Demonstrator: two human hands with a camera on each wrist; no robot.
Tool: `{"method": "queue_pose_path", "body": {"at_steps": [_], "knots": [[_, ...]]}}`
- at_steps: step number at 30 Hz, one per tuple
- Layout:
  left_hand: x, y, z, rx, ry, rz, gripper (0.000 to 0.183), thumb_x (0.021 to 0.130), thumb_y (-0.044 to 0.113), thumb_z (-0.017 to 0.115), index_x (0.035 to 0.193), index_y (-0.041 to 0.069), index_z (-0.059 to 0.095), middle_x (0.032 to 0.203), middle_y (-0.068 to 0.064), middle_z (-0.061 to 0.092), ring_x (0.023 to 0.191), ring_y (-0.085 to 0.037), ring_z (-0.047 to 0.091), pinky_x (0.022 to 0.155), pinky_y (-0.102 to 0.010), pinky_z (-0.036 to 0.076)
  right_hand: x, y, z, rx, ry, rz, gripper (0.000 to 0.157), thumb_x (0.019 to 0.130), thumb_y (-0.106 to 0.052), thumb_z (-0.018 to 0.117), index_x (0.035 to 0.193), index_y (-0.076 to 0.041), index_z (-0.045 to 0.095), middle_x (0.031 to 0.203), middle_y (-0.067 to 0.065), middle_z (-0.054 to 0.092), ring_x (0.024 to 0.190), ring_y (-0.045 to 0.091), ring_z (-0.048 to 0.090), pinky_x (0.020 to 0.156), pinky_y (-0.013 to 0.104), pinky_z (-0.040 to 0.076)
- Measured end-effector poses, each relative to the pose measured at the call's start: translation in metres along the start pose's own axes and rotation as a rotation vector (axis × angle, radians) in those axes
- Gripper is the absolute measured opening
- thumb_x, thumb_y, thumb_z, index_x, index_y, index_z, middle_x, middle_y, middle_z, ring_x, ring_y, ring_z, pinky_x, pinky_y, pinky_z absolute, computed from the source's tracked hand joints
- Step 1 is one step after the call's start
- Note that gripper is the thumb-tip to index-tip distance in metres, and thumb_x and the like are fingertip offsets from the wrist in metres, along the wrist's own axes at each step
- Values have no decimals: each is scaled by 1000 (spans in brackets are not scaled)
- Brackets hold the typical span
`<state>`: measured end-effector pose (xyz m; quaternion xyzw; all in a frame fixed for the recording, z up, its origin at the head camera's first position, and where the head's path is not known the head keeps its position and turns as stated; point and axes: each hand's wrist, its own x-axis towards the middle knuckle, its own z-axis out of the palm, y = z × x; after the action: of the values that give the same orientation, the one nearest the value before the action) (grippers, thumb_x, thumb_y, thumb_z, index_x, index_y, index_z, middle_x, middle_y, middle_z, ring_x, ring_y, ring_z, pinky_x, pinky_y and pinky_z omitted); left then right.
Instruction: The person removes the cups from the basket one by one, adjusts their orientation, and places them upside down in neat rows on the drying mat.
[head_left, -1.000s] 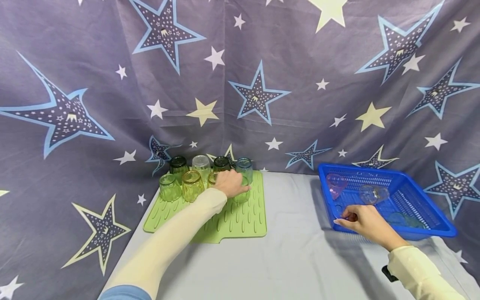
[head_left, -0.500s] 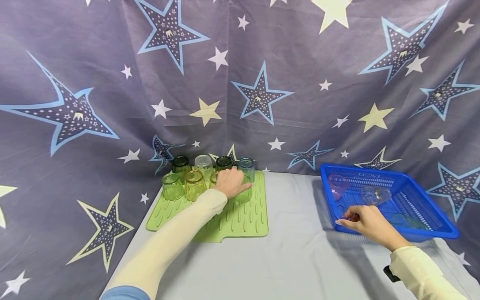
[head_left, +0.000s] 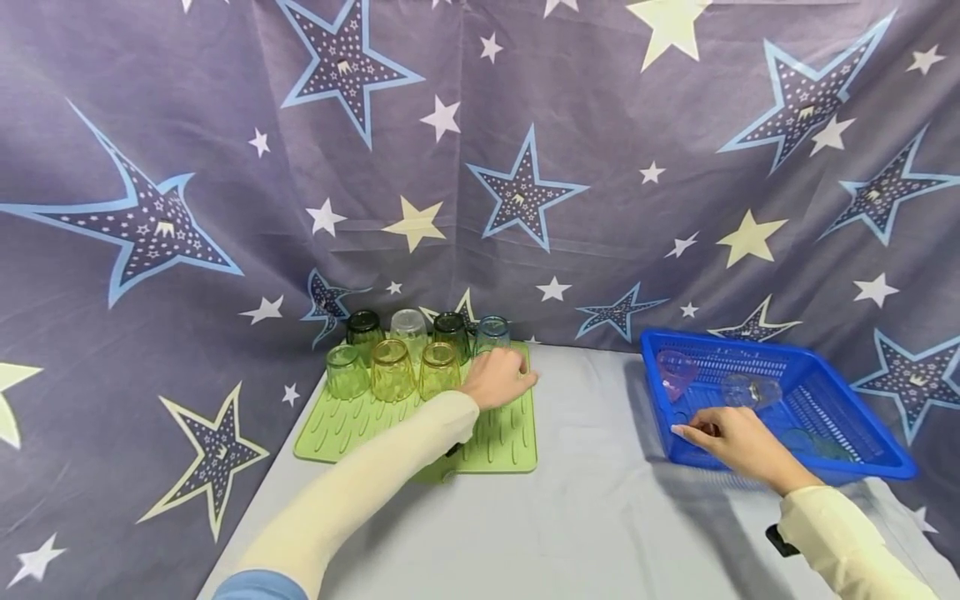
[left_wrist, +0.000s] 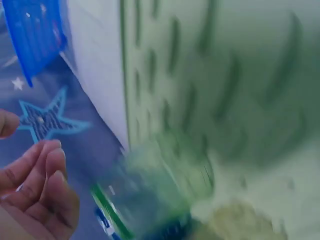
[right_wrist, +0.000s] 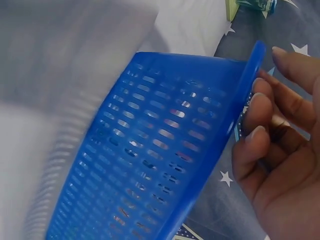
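Observation:
In the head view my left hand [head_left: 498, 380] is over the right side of the green drying mat [head_left: 352, 433]. The left wrist view shows its fingers loosely bent with nothing in them, apart from an upturned green glass [left_wrist: 185, 165]. Glasses stand upside down in two rows: a light green glass [head_left: 347, 375] and two yellow ones [head_left: 393, 375] in front, dark ones [head_left: 364, 329], a clear one [head_left: 409, 329] and a blue one [head_left: 492, 328] behind. My right hand [head_left: 738, 446], loosely curled and holding nothing, is at the rim of the blue basket [right_wrist: 165, 125].
Inside the basket lie a pink glass [head_left: 677, 372], a clear glass [head_left: 750, 390] and greenish glass [head_left: 817, 443] near its front. A white cloth [head_left: 570, 517] covers the table. Behind hangs a star-patterned curtain [head_left: 510, 275].
My left hand has let go of the green glass at the front right and moved right and slightly nearer, uncovering the second yellow glass. The right hand has barely moved.

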<state>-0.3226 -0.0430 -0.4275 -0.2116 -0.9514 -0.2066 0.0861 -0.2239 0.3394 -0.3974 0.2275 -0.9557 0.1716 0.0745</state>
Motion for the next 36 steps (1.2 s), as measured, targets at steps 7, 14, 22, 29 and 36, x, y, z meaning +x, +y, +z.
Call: {"method": "queue_pose_path", "body": {"at_steps": [7, 14, 22, 29, 36], "knots": [[0, 38, 21, -193, -71, 37, 25, 101, 40, 64, 90, 19, 71, 72, 10, 64, 59, -8, 56, 59, -25, 48, 14, 4, -3, 1, -10, -8, 17, 98, -30, 74, 87, -18, 76, 71, -12, 64, 59, 3, 50, 58, 28, 46], [2, 75, 49, -386, -114, 76, 21, 99, 36, 68, 87, 20, 73, 77, 14, 67, 66, -4, 59, 67, -20, 49, 30, 14, -10, -16, -52, 4, 16, 97, -26, 74, 87, -14, 77, 74, -7, 68, 62, 5, 53, 59, 30, 45], [1, 121, 76, -606, -175, -16, 29, 101, 42, 68, 84, 20, 75, 70, 9, 67, 64, -9, 66, 58, -22, 53, 41, 39, -18, -60, -64, 56, 15, 95, -23, 76, 87, -11, 77, 75, -5, 68, 65, 11, 55, 60, 35, 47], [-1, 148, 86, -664, -183, -55, 38, 102, 44, 64, 90, 11, 78, 70, 6, 69, 62, -9, 66, 56, -22, 51, 42, 64, -27, -42, -113, 153, 18, 96, -19, 73, 92, -2, 77, 77, 1, 70, 67, 16, 59, 61, 40, 50], [-1, 154, 97, -763, -169, -117, 37, 102, 41, 66, 90, 8, 79, 66, 7, 67, 67, -23, 72, 55, -23, 52, 42, 81, -38, -55, -162, 230, 21, 97, -23, 73, 93, -3, 76, 83, 6, 72, 74, 23, 64, 66, 49, 52]]}}
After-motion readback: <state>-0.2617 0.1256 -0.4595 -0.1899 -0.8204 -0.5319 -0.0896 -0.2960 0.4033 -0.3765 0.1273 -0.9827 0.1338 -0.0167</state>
